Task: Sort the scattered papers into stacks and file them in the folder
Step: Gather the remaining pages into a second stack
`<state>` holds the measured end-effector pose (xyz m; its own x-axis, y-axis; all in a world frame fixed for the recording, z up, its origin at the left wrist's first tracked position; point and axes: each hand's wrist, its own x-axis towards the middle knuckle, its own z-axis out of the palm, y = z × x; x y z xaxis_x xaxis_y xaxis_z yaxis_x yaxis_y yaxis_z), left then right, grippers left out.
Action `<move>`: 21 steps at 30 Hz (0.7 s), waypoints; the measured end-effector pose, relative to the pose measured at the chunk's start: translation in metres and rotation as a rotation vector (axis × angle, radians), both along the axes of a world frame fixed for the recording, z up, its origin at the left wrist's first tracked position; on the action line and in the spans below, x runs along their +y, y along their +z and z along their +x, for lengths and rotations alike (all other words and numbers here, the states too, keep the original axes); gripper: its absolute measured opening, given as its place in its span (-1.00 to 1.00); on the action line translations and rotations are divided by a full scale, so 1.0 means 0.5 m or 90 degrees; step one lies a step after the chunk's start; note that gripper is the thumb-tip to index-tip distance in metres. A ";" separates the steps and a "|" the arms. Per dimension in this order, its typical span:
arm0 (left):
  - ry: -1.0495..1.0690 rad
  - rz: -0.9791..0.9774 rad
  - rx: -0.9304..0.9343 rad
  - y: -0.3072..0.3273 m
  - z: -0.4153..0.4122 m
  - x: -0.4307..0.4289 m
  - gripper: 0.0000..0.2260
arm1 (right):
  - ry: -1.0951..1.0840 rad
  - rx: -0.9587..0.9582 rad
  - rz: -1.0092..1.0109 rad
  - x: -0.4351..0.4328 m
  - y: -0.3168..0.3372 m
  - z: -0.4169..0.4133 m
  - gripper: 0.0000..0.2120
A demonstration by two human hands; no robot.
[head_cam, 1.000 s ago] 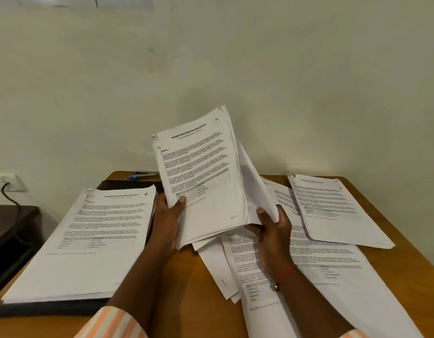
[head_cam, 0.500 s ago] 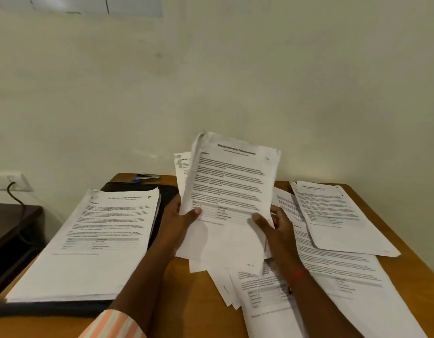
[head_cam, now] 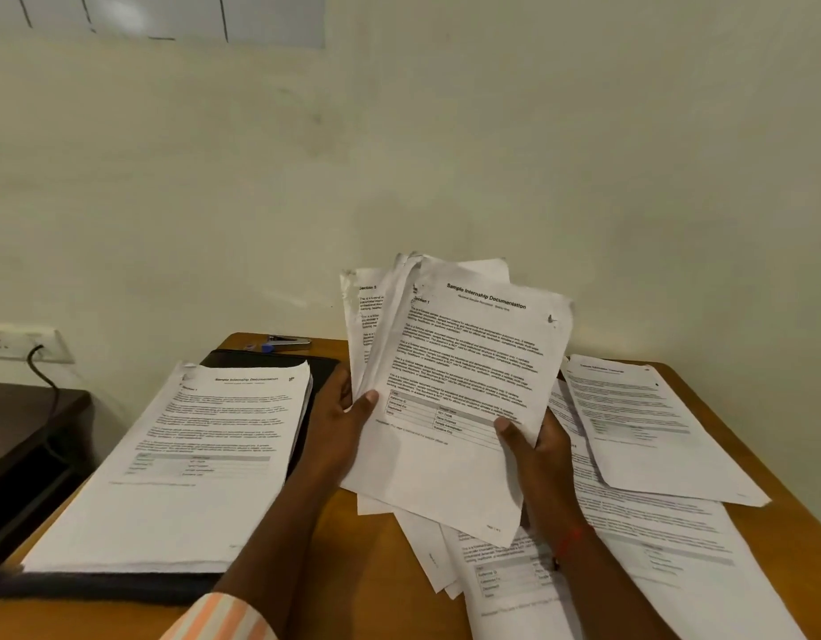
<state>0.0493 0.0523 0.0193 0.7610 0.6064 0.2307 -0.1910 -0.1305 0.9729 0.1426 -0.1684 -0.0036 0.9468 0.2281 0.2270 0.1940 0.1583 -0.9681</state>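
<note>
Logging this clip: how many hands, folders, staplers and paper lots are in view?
Hands: 2, left hand and right hand
Folders: 1, the dark folder
Staplers: 1, the stapler
Paper lots: 3, the sheaf held in both hands, the stack on the folder, the loose spread on the table
Total: 7

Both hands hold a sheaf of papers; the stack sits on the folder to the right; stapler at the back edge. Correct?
One slip: the stack on the folder lies to the left, not the right, as the head view shows. The left hand and right hand do hold the sheaf, and the stapler is at the back edge.
</note>
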 end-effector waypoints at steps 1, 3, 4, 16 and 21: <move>0.005 0.005 -0.003 0.001 0.000 -0.004 -0.68 | -0.015 -0.021 -0.006 0.000 0.007 -0.002 -0.65; 0.006 0.005 -0.025 0.007 -0.003 -0.013 -0.68 | -0.045 -0.079 -0.030 0.001 0.028 -0.007 -0.67; 0.002 -0.001 -0.043 0.010 -0.005 -0.015 -0.67 | -0.061 -0.109 -0.041 0.001 0.040 -0.010 -0.68; 0.018 0.003 -0.180 0.032 -0.009 -0.037 -0.69 | -0.041 -0.245 -0.026 -0.005 0.063 -0.029 -0.63; 0.040 0.047 -0.190 0.046 -0.016 -0.044 -0.68 | -0.058 -0.252 -0.038 -0.008 0.075 -0.043 -0.60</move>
